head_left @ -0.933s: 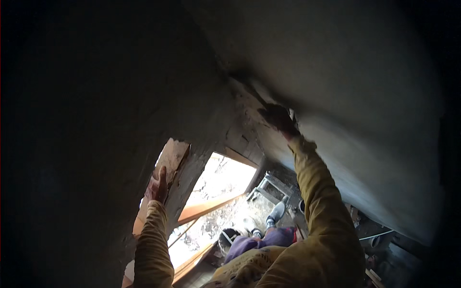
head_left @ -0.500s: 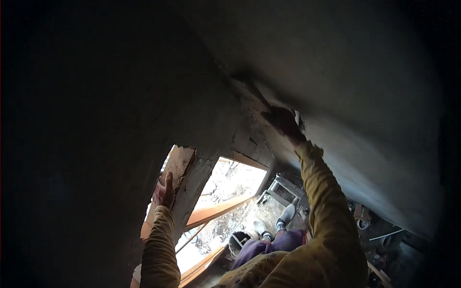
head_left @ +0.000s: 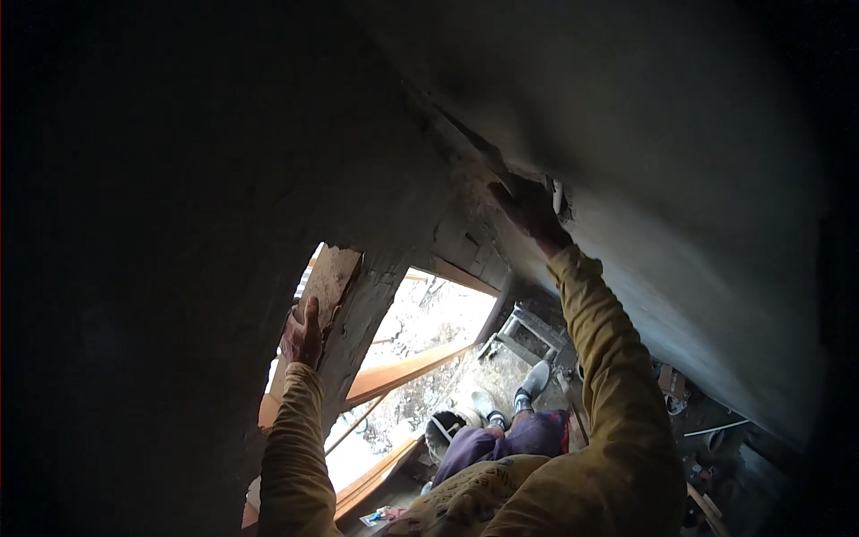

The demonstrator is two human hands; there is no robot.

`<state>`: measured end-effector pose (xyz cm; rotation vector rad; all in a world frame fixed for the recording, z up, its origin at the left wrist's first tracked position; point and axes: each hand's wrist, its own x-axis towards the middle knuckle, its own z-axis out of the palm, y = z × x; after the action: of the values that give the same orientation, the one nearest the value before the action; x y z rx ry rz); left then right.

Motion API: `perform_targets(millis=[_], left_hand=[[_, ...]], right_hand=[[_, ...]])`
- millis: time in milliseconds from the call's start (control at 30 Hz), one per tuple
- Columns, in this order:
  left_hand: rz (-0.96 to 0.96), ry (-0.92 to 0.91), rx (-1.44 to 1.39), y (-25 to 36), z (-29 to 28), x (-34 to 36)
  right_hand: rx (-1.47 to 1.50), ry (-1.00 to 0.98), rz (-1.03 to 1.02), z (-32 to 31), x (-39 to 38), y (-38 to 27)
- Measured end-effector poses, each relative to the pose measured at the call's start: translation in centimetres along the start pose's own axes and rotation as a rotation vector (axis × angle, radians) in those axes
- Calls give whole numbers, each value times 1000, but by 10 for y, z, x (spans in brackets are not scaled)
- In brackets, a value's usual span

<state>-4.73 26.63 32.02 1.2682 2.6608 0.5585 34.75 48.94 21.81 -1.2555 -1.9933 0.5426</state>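
Observation:
My right hand is closed around the handle of what looks like a trowel. Its long dark blade points up and left, close against the corner where two grey plastered walls meet. Deep shadow hides whether the blade touches the plaster. Lower on the left, my left hand grips the edge of a wooden frame board in a wall opening, thumb up and fingers partly hidden behind it.
Beside the right hand is a hole in the wall. Bright openings with wooden frame pieces lie below. Near my feet stand a wooden stool-like frame and a dark bucket. Clutter lies along the right wall's foot.
The whole view has shifted, so the openings and floor sit higher in the picture. The trowel blade appears at a slightly different angle. My left hand keeps its hold on the board.

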Motion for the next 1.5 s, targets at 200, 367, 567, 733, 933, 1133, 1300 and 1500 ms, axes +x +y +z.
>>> perform_targets(millis=[200,367,567,733,933,1133,1300,1500], left_hand=[[38,25,83,-5,1,-1],[44,26,34,-8,2,1],[109,111,51,-5,4,2],[61,103,56,-7,4,2],[91,164,62,-10,8,1],[76,118,47,-7,5,-1],[44,71,54,0,0,-4],[38,60,19,8,-4,-8]], right_hand=[[-129,-44,-19,4,-3,19],[57,125,-58,30,-3,39],[21,-89,240,14,-22,10],[610,161,210,-9,-32,-89],[1121,638,-131,-15,6,-154],[869,67,528,29,31,-139],[799,336,433,11,-2,-147],[956,710,116,13,14,-164]])
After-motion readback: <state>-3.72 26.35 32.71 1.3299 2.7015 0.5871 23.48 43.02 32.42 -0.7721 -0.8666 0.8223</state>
